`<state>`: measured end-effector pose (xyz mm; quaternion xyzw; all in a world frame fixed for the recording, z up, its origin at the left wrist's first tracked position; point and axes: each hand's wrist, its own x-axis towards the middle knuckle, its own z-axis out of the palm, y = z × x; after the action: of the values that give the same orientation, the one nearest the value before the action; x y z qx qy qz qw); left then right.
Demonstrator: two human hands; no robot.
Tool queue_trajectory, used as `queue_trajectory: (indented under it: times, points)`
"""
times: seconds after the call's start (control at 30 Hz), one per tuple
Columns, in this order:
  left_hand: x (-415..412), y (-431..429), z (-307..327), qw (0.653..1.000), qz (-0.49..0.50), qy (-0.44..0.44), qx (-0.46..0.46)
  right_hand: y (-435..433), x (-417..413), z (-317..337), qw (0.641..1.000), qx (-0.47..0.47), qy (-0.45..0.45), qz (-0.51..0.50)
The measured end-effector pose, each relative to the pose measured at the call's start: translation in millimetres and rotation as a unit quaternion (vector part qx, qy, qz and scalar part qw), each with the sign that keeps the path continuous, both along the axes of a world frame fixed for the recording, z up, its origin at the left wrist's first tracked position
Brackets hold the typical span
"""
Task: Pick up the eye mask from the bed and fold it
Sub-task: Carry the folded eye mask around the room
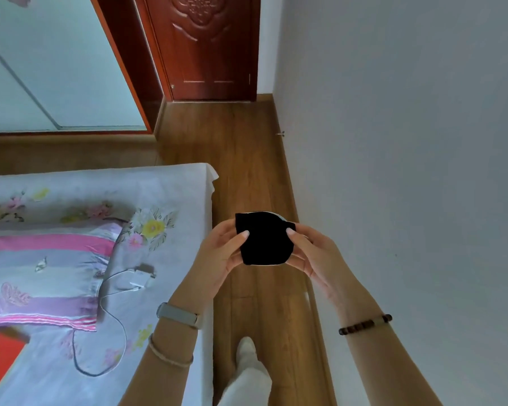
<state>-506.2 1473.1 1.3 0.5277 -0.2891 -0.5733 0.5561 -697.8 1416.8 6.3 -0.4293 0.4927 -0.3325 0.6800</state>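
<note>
The black eye mask [265, 239] is doubled over into a compact, roughly square shape, with a thin pale edge showing along its top and bottom. It hangs in the air above the wooden floor, just right of the bed [170, 189]. My left hand [222, 254] pinches its left side, thumb on the front. My right hand [308, 253] grips its right side the same way. Both hands hold it at once.
On the flowered bedsheet lie a striped pink and purple pillow [44, 273], a white charger with a cable [143, 278] and a red box [0, 357]. A white wall [408, 142] stands close on the right. A brown door [206, 45] closes the narrow floor strip [247, 148].
</note>
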Motion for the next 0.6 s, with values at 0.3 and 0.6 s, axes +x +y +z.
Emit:
queue_trajectory:
  times: [0.3,0.6]
  points:
    - [58.6,-118.0,21.7,0.995,0.045,-0.083,0.028,-134.2,66.1,5.6,0.999,-0.004,-0.004,0.051]
    - [110.6,-259.3,9.1,0.991,0.114,-0.070,0.018,-302.7,130.3,-6.1,0.992,-0.015,-0.011,0.124]
